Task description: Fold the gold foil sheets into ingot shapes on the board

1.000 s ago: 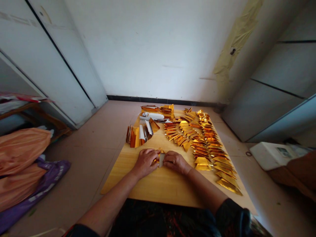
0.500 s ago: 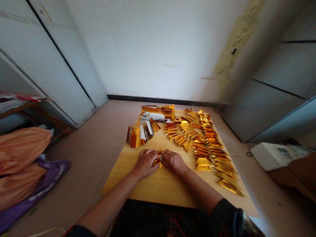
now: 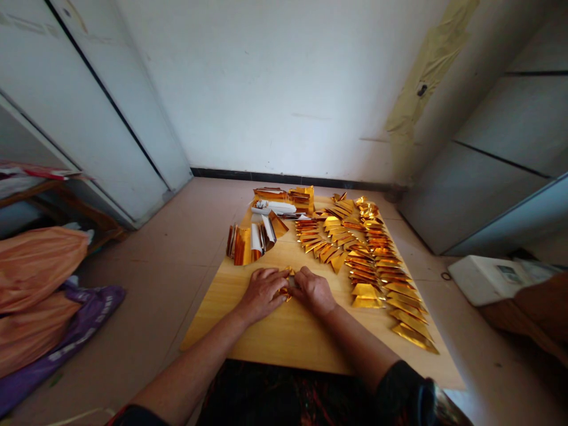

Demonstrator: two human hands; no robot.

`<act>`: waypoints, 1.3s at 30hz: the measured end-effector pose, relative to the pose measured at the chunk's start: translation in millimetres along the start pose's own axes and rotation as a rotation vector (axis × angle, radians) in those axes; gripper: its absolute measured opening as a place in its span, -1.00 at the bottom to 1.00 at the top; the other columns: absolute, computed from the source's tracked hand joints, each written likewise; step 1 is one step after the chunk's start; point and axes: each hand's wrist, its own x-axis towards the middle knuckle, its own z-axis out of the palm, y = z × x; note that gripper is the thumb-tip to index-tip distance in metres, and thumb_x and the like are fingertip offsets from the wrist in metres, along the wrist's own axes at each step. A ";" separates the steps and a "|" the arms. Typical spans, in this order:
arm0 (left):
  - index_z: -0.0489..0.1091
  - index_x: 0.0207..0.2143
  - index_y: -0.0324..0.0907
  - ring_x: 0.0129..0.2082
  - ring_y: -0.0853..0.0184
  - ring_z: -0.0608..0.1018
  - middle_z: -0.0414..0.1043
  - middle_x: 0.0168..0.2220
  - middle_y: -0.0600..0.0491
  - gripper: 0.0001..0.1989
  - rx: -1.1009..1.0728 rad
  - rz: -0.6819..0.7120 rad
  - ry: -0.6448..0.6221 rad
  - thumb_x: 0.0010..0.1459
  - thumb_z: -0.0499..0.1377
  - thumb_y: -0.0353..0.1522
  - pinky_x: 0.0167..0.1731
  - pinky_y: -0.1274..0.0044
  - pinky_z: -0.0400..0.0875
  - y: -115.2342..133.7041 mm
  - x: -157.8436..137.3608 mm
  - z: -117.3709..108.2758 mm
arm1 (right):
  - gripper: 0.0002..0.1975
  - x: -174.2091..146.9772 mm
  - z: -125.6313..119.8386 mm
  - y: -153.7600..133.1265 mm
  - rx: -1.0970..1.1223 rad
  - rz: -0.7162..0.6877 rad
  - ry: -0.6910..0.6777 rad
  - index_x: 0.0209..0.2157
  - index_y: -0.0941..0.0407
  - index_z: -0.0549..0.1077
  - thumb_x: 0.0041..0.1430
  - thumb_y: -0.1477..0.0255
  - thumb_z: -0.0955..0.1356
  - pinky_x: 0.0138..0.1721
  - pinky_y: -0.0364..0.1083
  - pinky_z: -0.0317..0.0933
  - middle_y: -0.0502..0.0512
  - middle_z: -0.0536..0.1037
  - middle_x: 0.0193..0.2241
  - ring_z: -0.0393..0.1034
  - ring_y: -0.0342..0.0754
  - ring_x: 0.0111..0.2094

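Low over the wooden table (image 3: 248,343), my left hand (image 3: 264,294) and my right hand (image 3: 314,291) meet at a small piece of gold foil paper (image 3: 289,297). Both have their fingers closed on it, and they cover most of it. Ahead and to the left stand folded gold and white paper sheets (image 3: 242,245). Rows of folded gold paper pieces (image 3: 366,294) lie to the right of my right hand, overlapping one another.
A white bundle (image 3: 275,207) and more gold sheets (image 3: 304,200) sit at the table's far side. Orange and purple bags (image 3: 39,278) are on the left. A white box (image 3: 483,281) stands on the right. Beyond the table is a white wall (image 3: 275,89).
My right hand has shifted slightly, its fingers turning over the gold foil paper. My left hand stays nearly in place on it.
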 end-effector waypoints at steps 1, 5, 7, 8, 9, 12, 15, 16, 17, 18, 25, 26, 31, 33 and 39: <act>0.38 -0.17 0.03 0.10 0.19 0.26 0.29 0.15 0.15 -0.80 0.003 0.005 0.000 0.10 0.17 -0.27 0.06 0.24 0.07 -0.8 0.1 0.6 | -0.78 -1.1 0.6 -0.3 0.006 -0.003 0.008 -0.38 0.13 0.39 0.18 0.24 0.33 -0.51 -0.22 0.04 0.00 0.39 -0.42 0.30 -0.21 -0.50; 0.41 -0.17 0.08 0.09 0.19 0.26 0.30 0.14 0.16 -0.81 0.018 0.022 0.003 0.13 0.14 -0.24 0.06 0.25 0.07 -3.1 0.5 2.6 | -0.78 -4.5 3.3 2.2 0.047 -0.063 0.049 -0.41 0.13 0.38 0.25 0.29 0.27 -0.46 -0.23 0.08 0.01 0.39 -0.43 0.29 -0.21 -0.48; 0.42 -0.18 0.08 0.09 0.19 0.27 0.31 0.13 0.17 -0.82 0.031 0.030 0.009 0.14 0.14 -0.24 0.06 0.25 0.07 -3.0 0.5 2.6 | -0.78 -4.8 4.1 5.3 0.061 -0.091 0.048 -0.42 0.13 0.38 0.26 0.32 0.26 -0.44 -0.24 0.10 0.01 0.39 -0.44 0.29 -0.21 -0.46; 0.43 -0.18 0.08 0.09 0.20 0.27 0.31 0.13 0.17 -0.82 0.038 0.033 0.013 0.14 0.14 -0.24 0.06 0.25 0.08 -2.6 0.3 2.3 | -0.79 -4.7 4.2 7.0 0.069 -0.102 0.043 -0.42 0.13 0.37 0.26 0.34 0.26 -0.43 -0.24 0.11 0.01 0.39 -0.43 0.29 -0.20 -0.45; 0.43 -0.18 0.09 0.09 0.20 0.27 0.31 0.13 0.18 -0.83 0.048 0.036 0.016 0.15 0.13 -0.25 0.05 0.25 0.08 -2.1 0.1 2.0 | -0.81 -4.5 4.3 8.5 0.078 -0.112 0.039 -0.42 0.13 0.37 0.26 0.36 0.27 -0.42 -0.24 0.12 0.01 0.39 -0.43 0.29 -0.20 -0.44; 0.42 -0.18 0.10 0.10 0.19 0.27 0.30 0.14 0.21 -0.83 0.076 0.048 0.024 0.17 0.11 -0.25 0.04 0.24 0.08 -0.6 -0.7 1.2 | -0.87 -4.2 4.4 11.8 0.116 -0.126 0.034 -0.42 0.14 0.36 0.23 0.45 0.28 -0.39 -0.24 0.15 0.02 0.38 -0.41 0.29 -0.19 -0.42; 0.43 -0.19 0.09 0.10 0.19 0.27 0.30 0.14 0.20 -0.84 0.086 0.064 0.034 0.17 0.11 -0.25 0.03 0.24 0.10 -0.4 -1.1 1.6 | -0.89 -4.5 4.7 13.7 0.172 -0.113 0.059 -0.42 0.13 0.35 0.21 0.51 0.28 -0.36 -0.23 0.17 0.01 0.36 -0.41 0.28 -0.18 -0.41; 0.44 -0.19 0.09 0.10 0.19 0.27 0.30 0.14 0.19 -0.83 0.087 0.066 0.036 0.17 0.12 -0.25 0.03 0.25 0.10 -0.6 -1.1 1.8 | -0.89 -4.7 4.7 14.2 0.198 -0.105 0.072 -0.42 0.13 0.35 0.20 0.53 0.27 -0.35 -0.22 0.18 0.01 0.35 -0.42 0.28 -0.18 -0.41; 0.44 -0.19 0.09 0.10 0.19 0.26 0.31 0.13 0.19 -0.83 0.089 0.067 0.038 0.17 0.12 -0.25 0.03 0.25 0.10 -0.9 -1.0 2.1 | -0.88 -4.8 4.6 14.8 0.226 -0.095 0.086 -0.42 0.13 0.35 0.20 0.55 0.26 -0.35 -0.22 0.18 0.01 0.35 -0.42 0.28 -0.18 -0.41; 0.44 -0.19 0.09 0.10 0.20 0.26 0.31 0.13 0.18 -0.83 0.091 0.066 0.038 0.17 0.11 -0.25 0.04 0.26 0.10 -1.4 -0.9 2.4 | -0.87 -4.9 4.4 15.3 0.254 -0.085 0.099 -0.42 0.13 0.35 0.20 0.57 0.25 -0.35 -0.21 0.18 0.01 0.35 -0.42 0.28 -0.17 -0.41; 0.43 -0.15 0.10 0.07 0.20 0.30 0.32 0.13 0.15 -0.81 0.108 0.059 0.047 0.18 0.12 -0.25 0.00 0.27 0.12 -0.4 -2.2 5.5 | -0.85 -12.6 -5.0 5.8 0.304 -0.077 0.163 -0.40 0.12 0.38 0.18 0.59 0.23 -0.30 -0.17 0.18 0.05 0.39 -0.42 0.29 -0.12 -0.36; 0.42 -0.14 0.09 0.06 0.19 0.32 0.32 0.12 0.13 -0.80 0.114 0.043 0.053 0.17 0.12 -0.25 -0.02 0.27 0.13 1.7 -3.1 6.3 | -0.86 -15.5 -7.3 1.5 0.274 -0.092 0.140 -0.39 0.12 0.39 0.17 0.59 0.25 -0.29 -0.16 0.17 0.05 0.41 -0.42 0.29 -0.10 -0.34; 0.40 -0.10 0.06 -0.01 0.14 0.36 0.33 0.10 0.05 -0.77 0.166 -0.068 0.076 0.17 0.11 -0.27 -0.09 0.26 0.16 21.3 -8.7 10.0 | -0.96 -31.2 -16.9 -19.1 0.054 -0.089 0.012 -0.37 0.12 0.43 0.16 0.45 0.34 -0.31 -0.11 0.07 0.08 0.46 -0.39 0.27 -0.06 -0.32; 0.39 -0.07 0.05 -0.04 0.14 0.36 0.34 0.07 0.02 -0.74 0.179 -0.097 0.069 0.18 0.09 -0.31 -0.11 0.27 0.18 30.7 -10.9 10.6 | -0.93 -34.7 -18.9 -21.0 -0.028 -0.101 0.009 -0.37 0.11 0.43 0.17 0.42 0.34 -0.31 -0.09 0.04 0.09 0.46 -0.39 0.25 -0.05 -0.31; 0.36 -0.03 0.03 -0.12 0.14 0.36 0.38 -0.10 -0.04 -0.63 0.226 -0.090 -0.010 0.13 0.03 -0.44 -0.19 0.33 0.18 42.1 -9.0 -0.8 | -0.84 -31.5 -27.6 -7.1 -0.147 -0.255 -0.038 -0.42 0.10 0.44 0.25 0.46 0.29 -0.32 -0.03 -0.03 0.07 0.48 -0.45 0.23 -0.04 -0.34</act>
